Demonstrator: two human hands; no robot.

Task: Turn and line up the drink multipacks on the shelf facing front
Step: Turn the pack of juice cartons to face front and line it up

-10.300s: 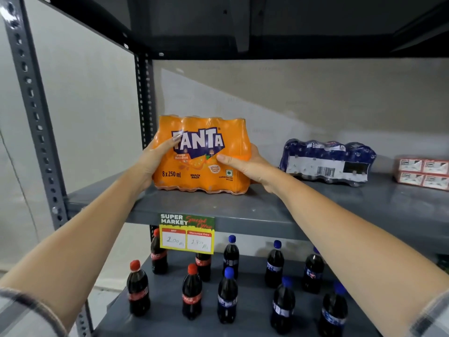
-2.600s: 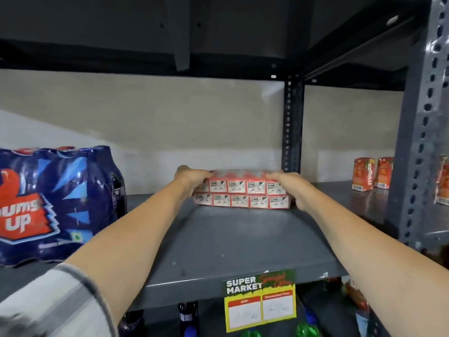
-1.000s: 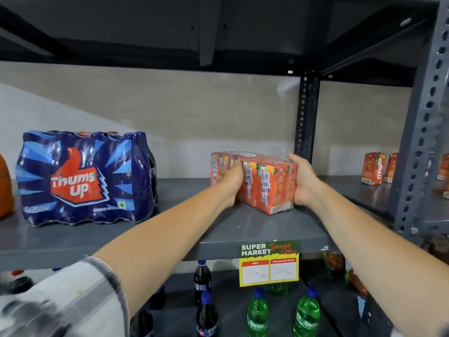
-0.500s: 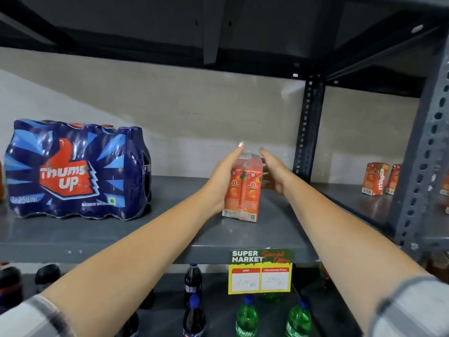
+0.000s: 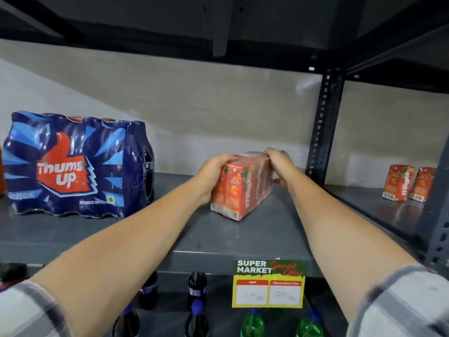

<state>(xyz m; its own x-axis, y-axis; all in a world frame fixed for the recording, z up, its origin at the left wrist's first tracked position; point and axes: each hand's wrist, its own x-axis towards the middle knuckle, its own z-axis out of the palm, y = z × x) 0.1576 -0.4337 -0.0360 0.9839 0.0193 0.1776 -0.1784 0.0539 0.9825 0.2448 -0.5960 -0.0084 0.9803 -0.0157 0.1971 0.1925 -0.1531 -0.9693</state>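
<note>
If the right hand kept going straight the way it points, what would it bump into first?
The right hand already grips the orange juice-box pack, so that comes first. Past it, probably the pale back wall, though depth is hard to judge.

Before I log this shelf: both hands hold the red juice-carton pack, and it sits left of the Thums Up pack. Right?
Not quite. The head view shows the red juice-carton pack, held by the left hand and right hand, sitting right of the Thums Up pack.

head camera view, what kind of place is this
Most likely a shop or a mock supermarket aisle: grey slotted-steel shelving, a yellow and green "SUPER MARKET" price tag, a blue shrink-wrapped Thums Up bottle pack, and single bottles below.
</note>
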